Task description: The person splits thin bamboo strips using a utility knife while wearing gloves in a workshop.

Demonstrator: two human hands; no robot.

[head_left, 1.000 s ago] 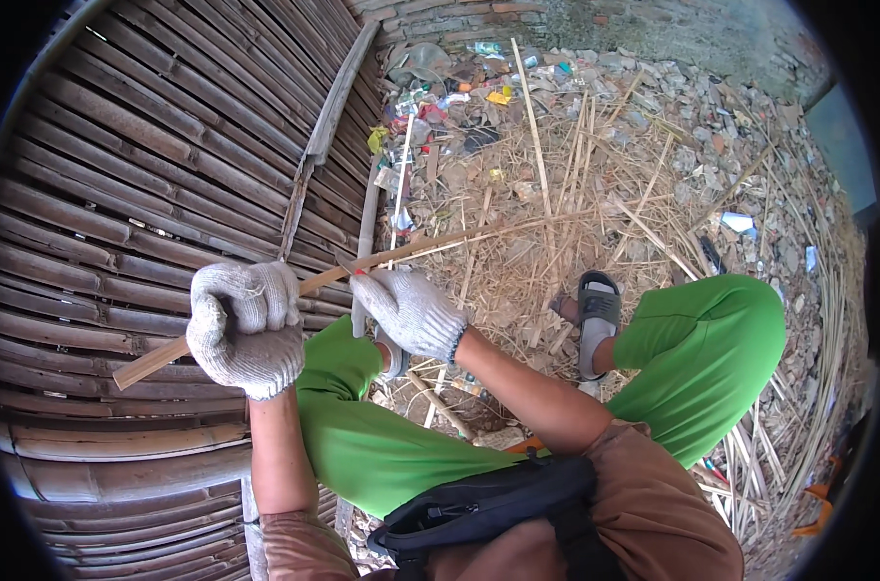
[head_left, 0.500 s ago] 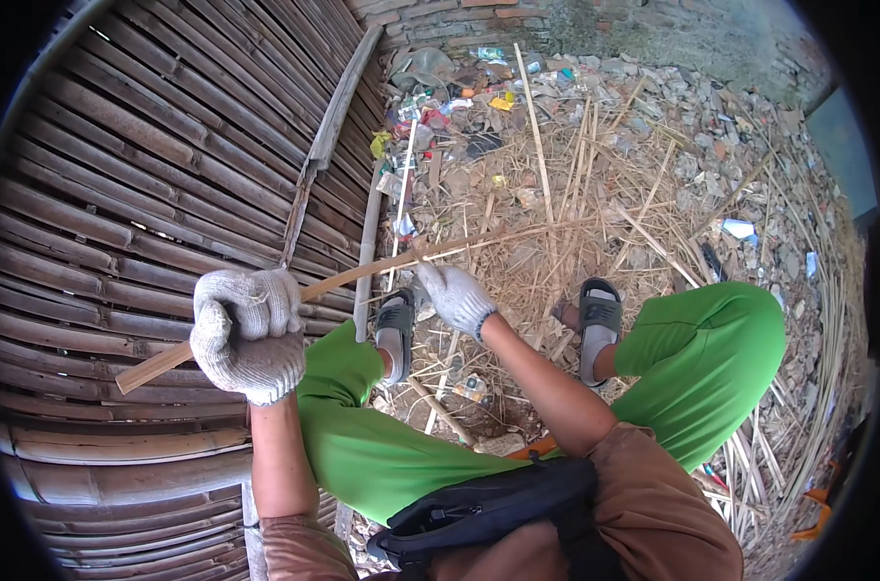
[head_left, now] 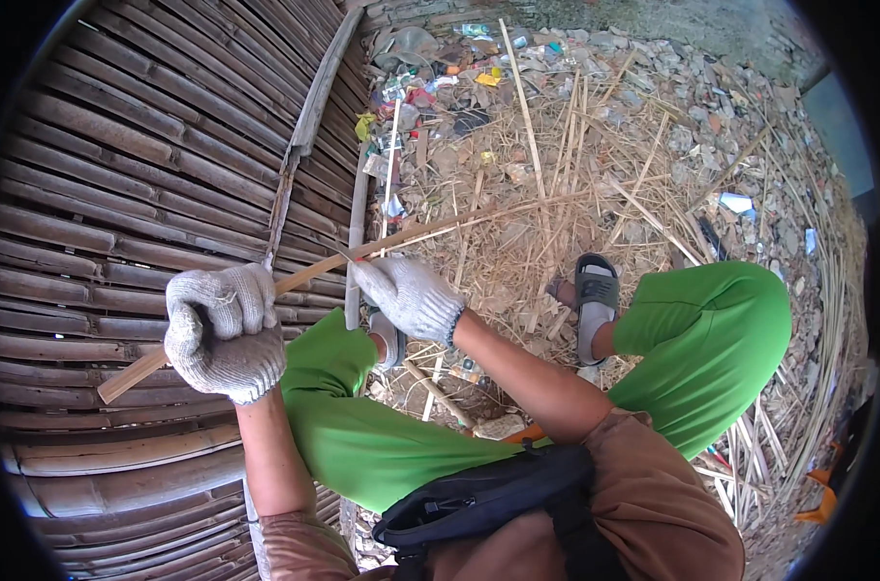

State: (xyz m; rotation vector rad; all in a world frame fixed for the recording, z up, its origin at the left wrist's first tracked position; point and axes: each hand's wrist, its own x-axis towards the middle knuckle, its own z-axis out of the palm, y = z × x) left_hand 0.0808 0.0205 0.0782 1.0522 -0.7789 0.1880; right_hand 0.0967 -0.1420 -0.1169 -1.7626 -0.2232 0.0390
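A long, thin bamboo strip (head_left: 401, 239) slants from lower left to upper right in front of me. Its near end sticks out below my left hand (head_left: 225, 329), which is in a white knitted glove with the fingers wrapped round the strip. My right hand (head_left: 408, 296), gloved the same way, is closed against the lower edge of the strip, a short way right of the left hand. A small, thin, pointed thing shows at its fingertips; its kind I cannot make out, and the rest is hidden by the glove.
A wall of bamboo slats (head_left: 110, 242) stands close on the left. The rubble ground (head_left: 692, 145) carries bamboo shavings, loose strips and scraps of litter. A brick wall (head_left: 595, 17) is at the back. My sandalled feet are apart, and a black waist bag (head_left: 488, 494) lies across my lap.
My right hand has slid left along the strip toward my left hand. The left hand keeps its grip, and the view has shifted slightly.
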